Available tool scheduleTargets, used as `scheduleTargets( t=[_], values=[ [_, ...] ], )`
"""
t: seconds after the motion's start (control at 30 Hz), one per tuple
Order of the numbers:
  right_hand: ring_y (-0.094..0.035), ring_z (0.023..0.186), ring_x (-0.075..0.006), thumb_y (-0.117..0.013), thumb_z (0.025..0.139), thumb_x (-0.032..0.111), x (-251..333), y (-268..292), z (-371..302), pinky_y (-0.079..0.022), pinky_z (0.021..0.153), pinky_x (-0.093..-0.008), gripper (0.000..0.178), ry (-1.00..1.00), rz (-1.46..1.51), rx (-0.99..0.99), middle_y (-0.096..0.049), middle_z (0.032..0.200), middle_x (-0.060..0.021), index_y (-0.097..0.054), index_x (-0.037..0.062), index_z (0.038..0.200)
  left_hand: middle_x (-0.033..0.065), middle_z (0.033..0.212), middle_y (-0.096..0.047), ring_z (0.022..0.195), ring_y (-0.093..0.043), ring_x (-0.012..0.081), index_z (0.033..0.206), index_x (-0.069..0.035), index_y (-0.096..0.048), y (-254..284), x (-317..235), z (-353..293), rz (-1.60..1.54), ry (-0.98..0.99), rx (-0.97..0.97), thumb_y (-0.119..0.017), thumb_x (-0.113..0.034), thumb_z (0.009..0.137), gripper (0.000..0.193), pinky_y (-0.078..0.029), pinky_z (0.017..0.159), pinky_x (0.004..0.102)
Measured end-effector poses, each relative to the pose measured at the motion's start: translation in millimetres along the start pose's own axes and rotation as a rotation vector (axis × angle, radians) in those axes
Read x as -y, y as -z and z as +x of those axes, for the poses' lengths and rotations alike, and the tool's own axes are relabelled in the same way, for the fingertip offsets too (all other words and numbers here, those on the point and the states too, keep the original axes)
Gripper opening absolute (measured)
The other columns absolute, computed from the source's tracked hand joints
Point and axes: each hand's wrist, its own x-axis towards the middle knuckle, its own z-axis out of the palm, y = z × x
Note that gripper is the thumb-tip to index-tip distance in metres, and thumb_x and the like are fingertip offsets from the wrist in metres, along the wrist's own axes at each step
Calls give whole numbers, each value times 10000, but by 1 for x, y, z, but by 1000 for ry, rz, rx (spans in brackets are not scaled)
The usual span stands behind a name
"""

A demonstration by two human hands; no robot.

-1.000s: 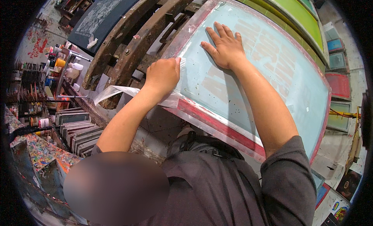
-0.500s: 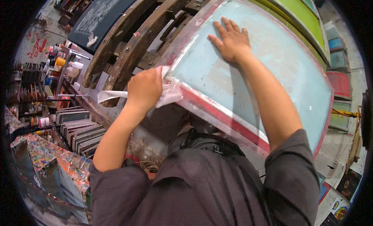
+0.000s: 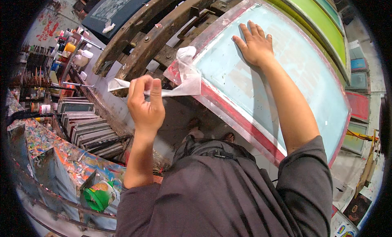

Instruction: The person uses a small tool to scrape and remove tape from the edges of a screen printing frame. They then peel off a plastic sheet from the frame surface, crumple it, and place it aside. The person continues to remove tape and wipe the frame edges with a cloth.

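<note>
A screen-printing frame [image 3: 261, 145] with red, film-covered edges and a pale blue mesh lies in front of me, to the right. My right hand [image 3: 258, 47] rests palm down on the mesh, fingers spread. Off the frame's near left corner, my left hand [image 3: 146, 104] has its fingers curled and thumb raised. It grips a thin white strip of tape or film [image 3: 190, 82], whose far part is bunched over that corner. The strip's loose end sticks out left of the hand. Just where the fingers pinch it is partly hidden.
Brown wooden beams [image 3: 153, 41] stand behind the frame. Beyond it is a lime-green screen [image 3: 324, 23]. At left are stacked frames [image 3: 87, 131], paint containers [image 3: 70, 47], a paint-splashed surface [image 3: 61, 155] and a green tub [image 3: 99, 196]. More screens [image 3: 358, 106] lean at right.
My left hand has come away from the frame's corner toward me, and the white strip now stretches between them. My right hand stays flat on the mesh. The view has shifted slightly.
</note>
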Motion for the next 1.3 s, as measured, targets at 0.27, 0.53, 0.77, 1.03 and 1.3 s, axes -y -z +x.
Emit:
scheduleTargets(
  t=[0.27,0.53,0.77,1.03,1.3],
  values=[
    [-177,1350,-275,-294,890,538,4,3,2,-159,1059,-533,612,-14,12,40,-206,1458,-111,-289,175,1383,87,733,-536,752,-515,272,722,-61,-541,-34,-21,-12,342,-309,123,-628,-343,794,304,-361,728,363],
    [-177,1350,-270,-298,897,515,5,3,0,-155,1066,-519,595,-10,4,31,-203,1459,-110,-295,165,1379,63,529,-452,530,-459,263,523,-78,-439,-40,16,10,156,-486,223,-664,-214,745,344,-297,528,369],
    [-166,1352,-255,-313,879,568,-4,-7,1,-144,1064,-514,618,-11,1,-6,-209,1461,-80,-297,208,1381,67,532,-447,536,-457,256,538,-72,-443,-20,39,32,182,-514,332,-636,-184,773,324,-299,527,367],
    [-178,1346,-258,-313,879,570,-4,-6,2,-147,1065,-507,614,-18,-16,15,-212,1460,-73,-307,210,1376,73,536,-432,536,-452,258,547,-73,-443,-10,53,59,180,-575,417,-636,-216,781,336,-299,524,366],
    [-175,1346,-256,-310,883,561,-2,-2,2,-147,1068,-504,603,-20,-1,19,-223,1455,-66,-315,206,1371,75,533,-421,526,-446,267,556,-74,-445,-3,66,82,158,-639,446,-633,-232,788,338,-302,507,371]
  ],
)
